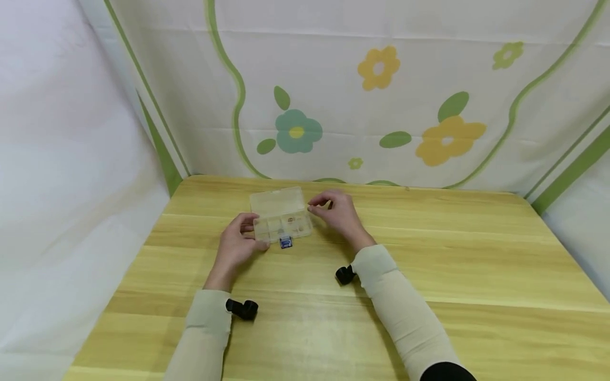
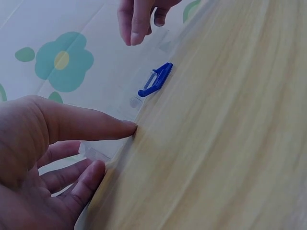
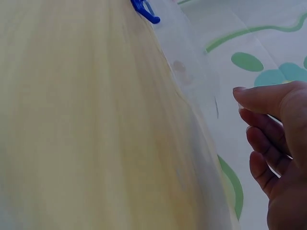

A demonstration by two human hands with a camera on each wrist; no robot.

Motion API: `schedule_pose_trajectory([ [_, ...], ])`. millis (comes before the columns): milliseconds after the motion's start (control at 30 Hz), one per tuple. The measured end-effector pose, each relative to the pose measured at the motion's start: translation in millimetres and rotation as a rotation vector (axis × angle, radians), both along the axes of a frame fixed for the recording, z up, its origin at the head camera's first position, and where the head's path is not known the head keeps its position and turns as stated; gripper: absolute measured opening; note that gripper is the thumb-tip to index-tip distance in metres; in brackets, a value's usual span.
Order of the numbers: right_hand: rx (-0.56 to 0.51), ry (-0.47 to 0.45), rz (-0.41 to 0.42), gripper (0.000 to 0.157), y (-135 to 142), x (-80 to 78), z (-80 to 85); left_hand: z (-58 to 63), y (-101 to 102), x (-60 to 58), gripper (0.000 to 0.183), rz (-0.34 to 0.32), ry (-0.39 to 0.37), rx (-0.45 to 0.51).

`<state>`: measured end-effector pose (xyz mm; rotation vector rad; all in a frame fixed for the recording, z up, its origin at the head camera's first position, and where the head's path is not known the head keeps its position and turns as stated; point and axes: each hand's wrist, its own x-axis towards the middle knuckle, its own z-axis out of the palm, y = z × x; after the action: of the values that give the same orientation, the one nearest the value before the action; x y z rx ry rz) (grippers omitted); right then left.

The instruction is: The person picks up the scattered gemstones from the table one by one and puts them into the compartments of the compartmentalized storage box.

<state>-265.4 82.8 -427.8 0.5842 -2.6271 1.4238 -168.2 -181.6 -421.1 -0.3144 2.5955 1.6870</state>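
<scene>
A clear plastic compartment box (image 1: 276, 231) sits on the table with its lid (image 1: 277, 201) tilted back. A blue latch (image 1: 286, 242) stands out at its front edge, also plain in the left wrist view (image 2: 157, 79). My left hand (image 1: 237, 239) grips the box's left end, thumb at the front corner and fingers round the far side. Small brownish pieces (image 1: 291, 219) lie in the right-hand compartments. Just off the box's right end, my right hand (image 1: 335, 210) is raised with thumb and forefinger brought close together; I cannot tell whether something tiny is between them.
The wood-grain table (image 1: 429, 254) extends widely to the right and towards me. Behind it hangs a white flowered cloth (image 1: 333, 106), with another white sheet (image 1: 62, 185) at the left. Small black devices (image 1: 245, 309) are worn at both wrists.
</scene>
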Motion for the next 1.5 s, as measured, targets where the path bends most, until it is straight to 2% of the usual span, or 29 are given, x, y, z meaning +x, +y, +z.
schedule_pose_trajectory([
  [233, -0.017, -0.009, 0.028, 0.007, -14.1, 2.4, -1.4, -0.1, 0.1, 0.2, 0.077, -0.009, 0.004, 0.003],
  [467, -0.016, -0.006, 0.139, 0.007, -34.3, 7.8, 2.5, 0.1, 0.4, 1.0, 0.076, -0.004, 0.001, 0.007],
  [767, 0.039, 0.006, 0.218, 0.008, -55.2, 11.2, 6.5, -1.1, 1.7, 2.4, 0.075, -0.013, 0.007, 0.012],
  [1067, 0.087, 0.004, 0.243, 0.008, -66.2, 11.7, 5.1, -1.9, 1.5, 1.4, 0.075, -0.008, 0.008, 0.010],
  [1500, 0.109, 0.022, 0.236, 0.008, -70.9, 12.0, 6.4, -0.1, -2.2, 0.1, 0.075, -0.010, 0.011, 0.001],
])
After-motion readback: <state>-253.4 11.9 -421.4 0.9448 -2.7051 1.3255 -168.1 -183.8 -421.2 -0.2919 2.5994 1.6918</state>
